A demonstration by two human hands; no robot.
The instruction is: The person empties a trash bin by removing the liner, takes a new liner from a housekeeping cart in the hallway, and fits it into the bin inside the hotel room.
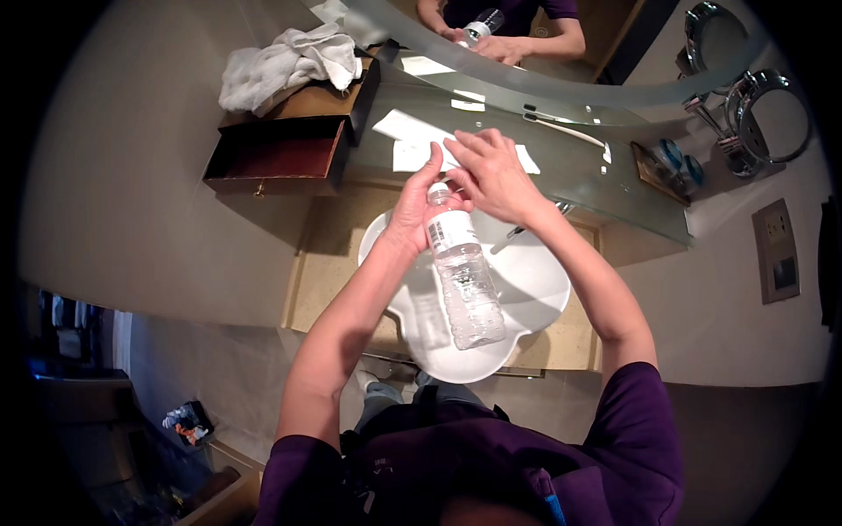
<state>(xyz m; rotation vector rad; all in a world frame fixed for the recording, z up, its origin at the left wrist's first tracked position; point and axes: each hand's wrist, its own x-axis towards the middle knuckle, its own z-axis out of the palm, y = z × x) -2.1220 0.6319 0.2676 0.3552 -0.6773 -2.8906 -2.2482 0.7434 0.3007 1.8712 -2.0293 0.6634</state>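
Note:
A clear plastic bottle (468, 283) with a white cap and a white label tilts over the white basin (539, 276). My left hand (418, 204) holds it around the neck, thumb raised beside the cap. Across from it, my right hand (496, 174) is bent over the cap end, its fingertips near the left thumb; whether they grip anything is hard to tell. Behind both hands, white paper pieces (408, 155) lie on the glass shelf (559, 154), partly covered by the fingers.
A white toothbrush (569, 130) with a dark head lies on the shelf, left of a tray (651, 164) with glasses. An open drawer (276, 154) juts out at left, below a crumpled white towel (289, 66). The metal faucet (516, 232) is under my right forearm; a round mirror (779, 125) stands at right.

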